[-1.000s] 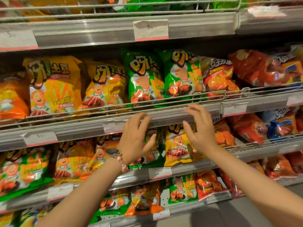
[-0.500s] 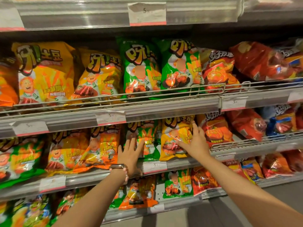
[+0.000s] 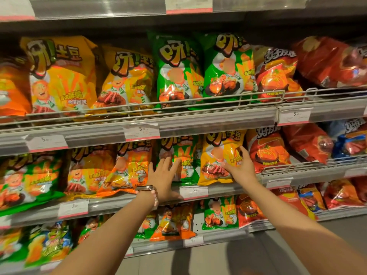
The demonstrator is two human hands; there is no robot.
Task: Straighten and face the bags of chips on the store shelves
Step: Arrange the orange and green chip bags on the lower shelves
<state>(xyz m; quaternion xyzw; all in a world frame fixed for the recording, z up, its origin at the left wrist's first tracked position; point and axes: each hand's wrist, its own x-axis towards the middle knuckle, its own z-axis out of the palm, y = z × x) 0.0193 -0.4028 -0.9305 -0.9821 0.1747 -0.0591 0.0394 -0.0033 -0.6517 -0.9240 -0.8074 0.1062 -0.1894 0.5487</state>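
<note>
On the middle shelf a yellow chip bag [image 3: 216, 155] stands upright, facing out. My right hand [image 3: 241, 167] grips its lower right side, with the thumb across the front and the fingers curled at the bag's right edge. To its left is a green chip bag [image 3: 187, 155], partly tucked behind its neighbours. My left hand [image 3: 163, 175] touches the green bag's lower left part with straight fingers. An orange chip bag [image 3: 131, 167] leans just left of that hand.
The upper shelf [image 3: 198, 121] holds yellow, green and red bags behind a wire rail. Red bags [image 3: 267, 149] sit right of the yellow bag. The lower shelf [image 3: 158, 247] holds smaller bags. Price tags [image 3: 193, 192] line the shelf edges. Grey floor shows at the bottom right.
Both hands came down from the upper shelf's edge to the middle shelf. The right hand has closed on the yellow bag and the left has reached the green bag.
</note>
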